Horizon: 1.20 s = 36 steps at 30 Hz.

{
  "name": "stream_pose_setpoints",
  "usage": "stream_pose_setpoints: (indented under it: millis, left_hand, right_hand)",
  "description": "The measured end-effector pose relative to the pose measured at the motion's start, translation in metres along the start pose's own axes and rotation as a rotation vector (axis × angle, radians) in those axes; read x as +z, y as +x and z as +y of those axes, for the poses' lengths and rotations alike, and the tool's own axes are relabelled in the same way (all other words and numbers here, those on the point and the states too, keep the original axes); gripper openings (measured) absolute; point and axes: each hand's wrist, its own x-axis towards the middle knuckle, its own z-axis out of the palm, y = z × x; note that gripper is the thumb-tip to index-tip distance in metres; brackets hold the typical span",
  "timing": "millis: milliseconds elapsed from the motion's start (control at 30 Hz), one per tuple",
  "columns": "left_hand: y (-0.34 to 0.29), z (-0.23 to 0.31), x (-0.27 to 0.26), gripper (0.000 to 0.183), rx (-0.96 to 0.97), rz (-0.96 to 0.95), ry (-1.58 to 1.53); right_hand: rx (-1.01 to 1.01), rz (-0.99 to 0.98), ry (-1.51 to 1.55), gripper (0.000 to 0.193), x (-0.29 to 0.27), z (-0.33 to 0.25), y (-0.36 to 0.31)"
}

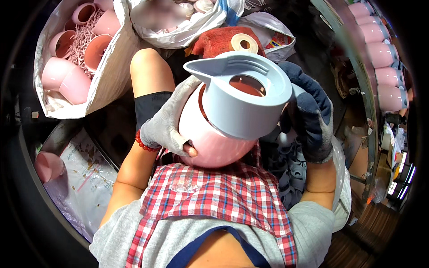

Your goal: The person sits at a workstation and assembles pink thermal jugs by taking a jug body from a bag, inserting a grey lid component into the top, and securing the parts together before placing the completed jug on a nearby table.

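Observation:
My left hand [167,120], in a grey glove with a worn fingertip, cups the side of a round pink jug body [210,143] held over my lap. A pale grey-blue top piece with a spout and a round opening [243,96] sits tilted on the pink body's mouth. In a grey and dark-blue glove, my right hand [310,118] grips the right side of this top piece, near its handle. Both hands hold the jug tipped toward me above my red checked apron [214,196].
A white sack [105,76] at upper left holds several pink jug bodies. Another bag [178,27] lies behind it. Grey plastic parts [290,169] pile by my right knee. Finished pink jugs [384,53] line a shelf at right. A tape roll [244,43] rests on red cloth.

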Motion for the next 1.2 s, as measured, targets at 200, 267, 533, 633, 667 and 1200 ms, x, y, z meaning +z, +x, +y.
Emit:
stream_pose_setpoints:
  millis: [200, 267, 533, 633, 667, 1200]
  left_hand:
    - [-0.002, -0.008, 0.002, 0.133, -0.003, -0.017, 0.019]
    - [-0.002, -0.012, 0.003, 0.132, 0.013, -0.022, 0.019]
    - [-0.003, -0.020, 0.004, 0.131, -0.039, -0.032, 0.009]
    - [-0.004, -0.023, 0.001, 0.131, -0.029, -0.046, 0.057]
    - [-0.004, -0.025, 0.001, 0.131, -0.015, -0.043, 0.061]
    - [0.021, -0.020, -0.003, 0.119, 0.039, -0.049, -0.070]
  right_hand:
    - [0.006, -0.013, 0.228, 0.044, 0.002, 0.014, 0.001]
    - [-0.032, -0.020, 0.110, 0.055, -0.003, 0.026, 0.002]
    - [-0.162, 0.007, 0.097, 0.043, -0.005, 0.041, 0.000]
    - [-0.127, 0.005, 0.096, 0.042, -0.006, 0.038, -0.001]
    - [-0.100, -0.009, 0.125, 0.041, -0.007, 0.038, -0.002]
    - [-0.075, 0.057, -0.031, 0.047, 0.007, 0.056, -0.003]
